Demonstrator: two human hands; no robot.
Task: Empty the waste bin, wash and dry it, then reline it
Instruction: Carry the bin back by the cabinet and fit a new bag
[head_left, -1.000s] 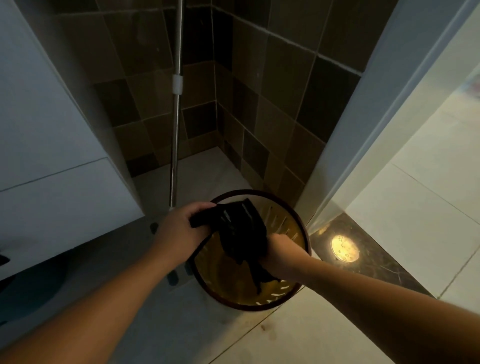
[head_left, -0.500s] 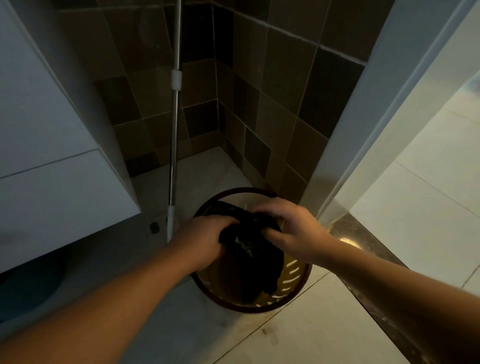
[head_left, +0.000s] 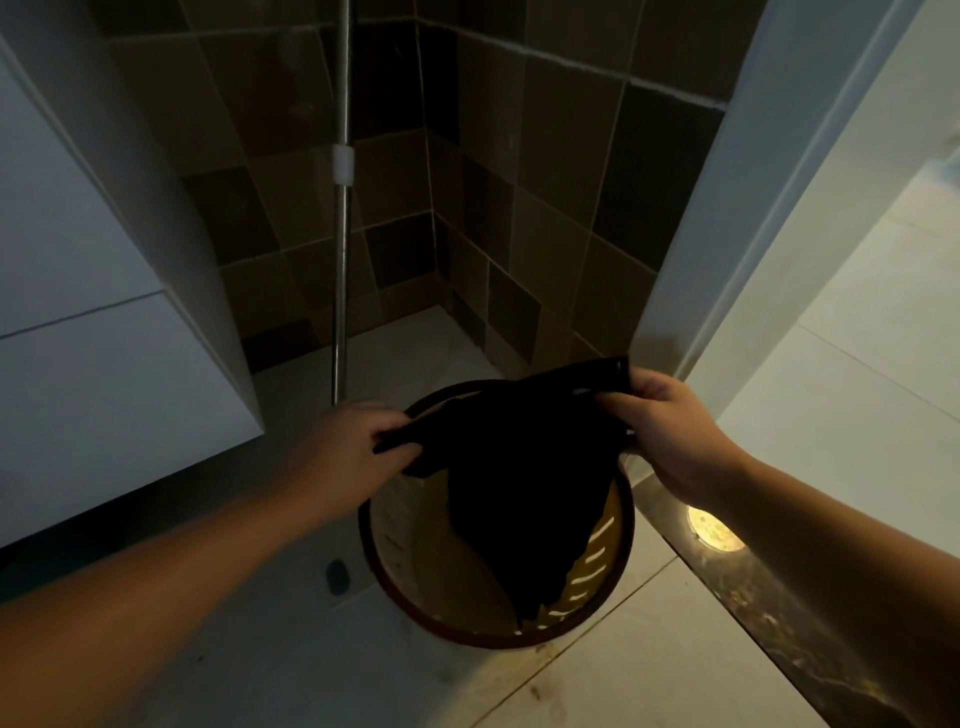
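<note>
A round brown waste bin (head_left: 395, 582) with slotted yellowish walls stands on the bathroom floor by the doorway. A black bin bag (head_left: 524, 493) is stretched across its mouth, and its lower part hangs down inside. My left hand (head_left: 353, 457) pinches the bag's left edge at the bin's left rim. My right hand (head_left: 670, 431) grips the bag's right edge just above the right rim. The bag hides much of the bin's inside.
A metal mop pole (head_left: 342, 260) stands upright behind the bin against the dark tiled wall. A white cabinet (head_left: 104, 374) hangs at the left. The white door frame (head_left: 727, 249) and a dark threshold strip (head_left: 779, 613) lie to the right.
My hands have moved apart, pulling the bunched black bag open across the bin's mouth. The right hand went from the bin's middle to its right rim.
</note>
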